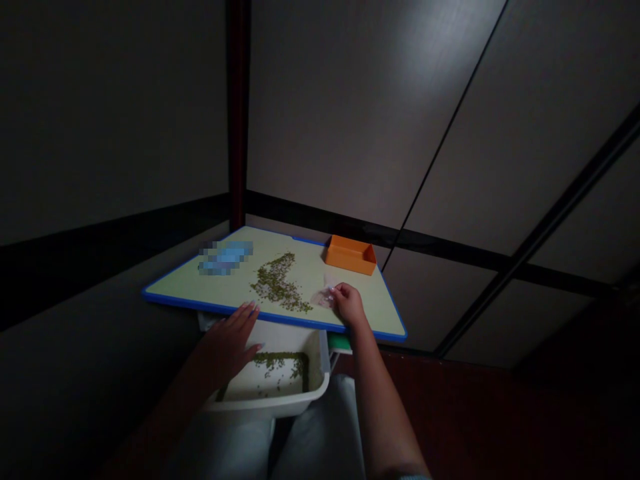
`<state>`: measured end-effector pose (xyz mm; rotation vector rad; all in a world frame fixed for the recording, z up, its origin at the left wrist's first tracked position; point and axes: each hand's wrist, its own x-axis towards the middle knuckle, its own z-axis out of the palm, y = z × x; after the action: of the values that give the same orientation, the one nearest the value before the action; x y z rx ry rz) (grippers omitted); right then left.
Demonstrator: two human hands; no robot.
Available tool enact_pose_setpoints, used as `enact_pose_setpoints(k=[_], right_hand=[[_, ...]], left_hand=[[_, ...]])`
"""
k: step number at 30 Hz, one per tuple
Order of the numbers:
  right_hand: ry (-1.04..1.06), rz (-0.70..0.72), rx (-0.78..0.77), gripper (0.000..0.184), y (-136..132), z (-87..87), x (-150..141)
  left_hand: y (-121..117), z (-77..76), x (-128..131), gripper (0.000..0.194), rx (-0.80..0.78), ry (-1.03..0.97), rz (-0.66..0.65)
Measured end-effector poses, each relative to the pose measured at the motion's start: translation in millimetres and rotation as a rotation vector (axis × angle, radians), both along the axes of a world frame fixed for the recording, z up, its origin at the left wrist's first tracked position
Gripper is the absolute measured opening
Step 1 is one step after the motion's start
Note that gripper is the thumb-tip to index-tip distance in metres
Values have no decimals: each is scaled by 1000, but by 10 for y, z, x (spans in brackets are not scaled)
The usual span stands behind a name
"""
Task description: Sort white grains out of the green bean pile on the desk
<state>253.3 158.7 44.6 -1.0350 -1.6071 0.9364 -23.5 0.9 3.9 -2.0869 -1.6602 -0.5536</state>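
Note:
My left hand has its fingers stretched out, the tips resting at the blue front edge of the small table. It holds nothing and reaches over a white plastic bin with small green grains inside. On the pale tabletop, a loose spread of small green grains lies between my two hands. My right hand is closed in a pinch on a small clear plastic bag lying at the right end of the grains. What is inside the bag is too small to tell.
An orange open box stands at the table's back right corner. A blurred blue item lies at the left. Grey panels rise behind the table. My legs are under the bin, and something green shows below the tabletop.

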Motion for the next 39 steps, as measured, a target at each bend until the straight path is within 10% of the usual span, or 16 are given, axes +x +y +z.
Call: enact_pose_setpoints(k=[39], right_hand=[[-105,6,28,22,-18,32,-4]], left_hand=[[16,-14,-97,71,-12,52,-47]])
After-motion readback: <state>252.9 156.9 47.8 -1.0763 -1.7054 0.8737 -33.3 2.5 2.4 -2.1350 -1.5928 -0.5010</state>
